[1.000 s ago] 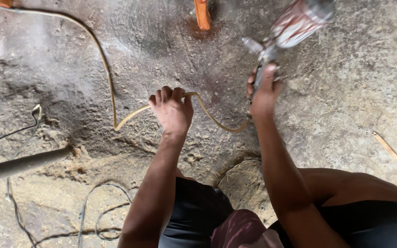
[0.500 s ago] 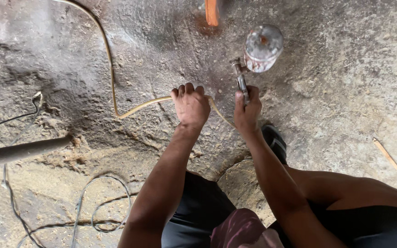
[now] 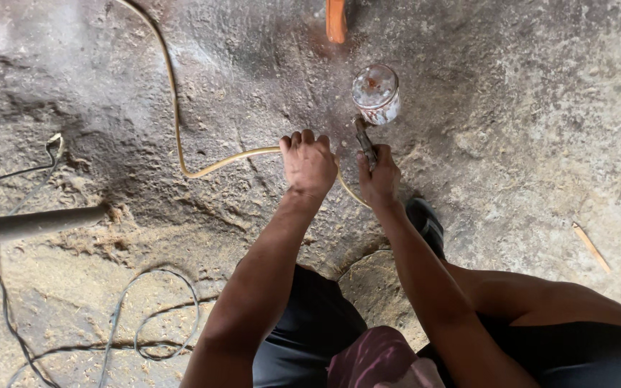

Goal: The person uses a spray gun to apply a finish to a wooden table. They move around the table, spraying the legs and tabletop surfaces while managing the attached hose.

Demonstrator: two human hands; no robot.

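Landmark: we take the paint-spattered spray gun cup [image 3: 376, 94], which stands upright on the rough concrete floor [image 3: 526, 144], as our fixed thing.

Right hand: our right hand [image 3: 379, 177] lies just below the cup, fingers wrapped around the dark handle of the spray gun [image 3: 364, 141], whose body runs up to touch the cup's base.

Left hand: our left hand [image 3: 309, 162] sits beside the right one, to the left of the cup and lower, fist curled over the yellow hose [image 3: 175, 115].

Hose: from the left fist it loops away to the left of the cup and climbs out of view at the top; a short stretch also runs under our hands toward the gun handle.

Change: a second ago the gun was tipped and raised in the air to the right, with the hands well apart; now the cup is upright on the ground and the hands are nearly touching.

Meaning: we judge the gun is set down and steadied, so work at the hose end by the handle looks possible.

Surroundings: an orange bar [image 3: 336, 19] lies above the cup, a grey pipe [image 3: 30, 225] far left, thin grey cables [image 3: 145, 316] lower left, a wood splinter [image 3: 591, 247] lower right.
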